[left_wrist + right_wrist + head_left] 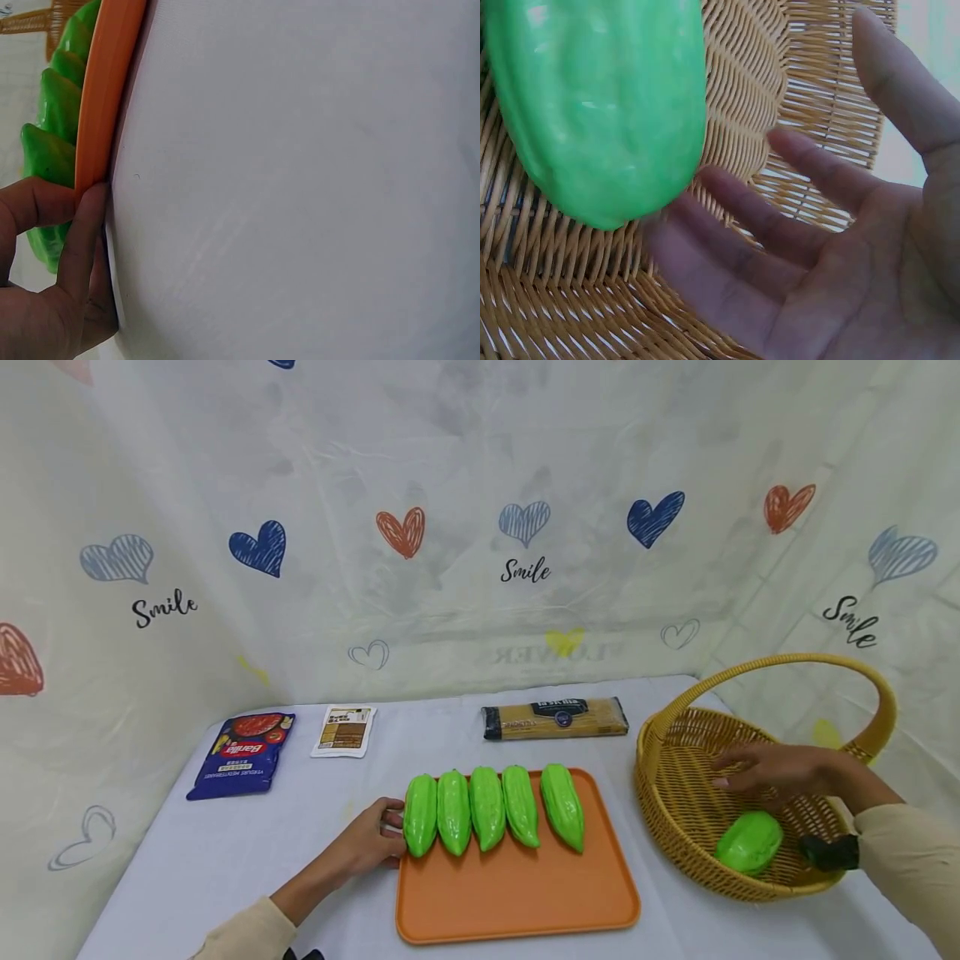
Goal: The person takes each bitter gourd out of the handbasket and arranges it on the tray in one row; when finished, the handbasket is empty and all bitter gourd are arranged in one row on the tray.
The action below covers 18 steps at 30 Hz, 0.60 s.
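An orange tray (517, 893) holds several bright green, ridged, gourd-like vegetables (487, 810) in a row along its far half. My left hand (369, 842) is at the tray's left rim, beside the leftmost vegetable; in the left wrist view its fingers (84, 240) pinch the orange rim. My right hand (787, 770) is inside the wicker basket (678, 827), empty, with fingers spread. Another such green vegetable (750, 843) lies on the basket's floor, just below that hand. In the right wrist view the fingertips are close to the end of this vegetable (600, 120).
A spaghetti pack (557, 718) lies behind the tray. At the back left are a blue Barilla pouch (243, 754) and a small white-and-brown packet (343, 732). The basket's tall arched handle (795, 660) rises over the right arm. A heart-printed curtain (465, 460) encloses the table.
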Motion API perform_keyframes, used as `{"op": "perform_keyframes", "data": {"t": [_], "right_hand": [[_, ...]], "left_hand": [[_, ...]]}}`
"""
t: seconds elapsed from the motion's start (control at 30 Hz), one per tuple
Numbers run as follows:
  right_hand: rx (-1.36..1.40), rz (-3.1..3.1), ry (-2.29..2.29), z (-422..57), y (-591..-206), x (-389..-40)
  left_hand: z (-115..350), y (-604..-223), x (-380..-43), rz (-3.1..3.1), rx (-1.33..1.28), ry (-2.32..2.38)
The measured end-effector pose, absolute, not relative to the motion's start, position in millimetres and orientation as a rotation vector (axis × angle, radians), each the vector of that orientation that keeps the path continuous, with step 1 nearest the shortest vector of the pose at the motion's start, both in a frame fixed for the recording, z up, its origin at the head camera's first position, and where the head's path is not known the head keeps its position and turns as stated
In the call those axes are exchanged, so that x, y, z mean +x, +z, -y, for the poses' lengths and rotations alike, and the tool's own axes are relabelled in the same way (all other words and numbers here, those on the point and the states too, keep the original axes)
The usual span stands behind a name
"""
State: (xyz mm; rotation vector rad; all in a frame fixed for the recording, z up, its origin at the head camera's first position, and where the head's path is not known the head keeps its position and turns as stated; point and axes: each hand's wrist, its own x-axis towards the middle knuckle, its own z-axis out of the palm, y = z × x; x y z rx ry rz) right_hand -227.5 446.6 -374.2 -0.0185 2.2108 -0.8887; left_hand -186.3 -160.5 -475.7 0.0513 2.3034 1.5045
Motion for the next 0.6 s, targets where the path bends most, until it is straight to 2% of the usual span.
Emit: {"op": "perform_keyframes", "data": {"t": [0.6], "right_hand": [[0.026, -2.076, -0.830, -445.7, -371.8, -221.9]], "left_hand": [[159.0, -473.7, -184.7, -2.324, 0.041, 1.490]]}}
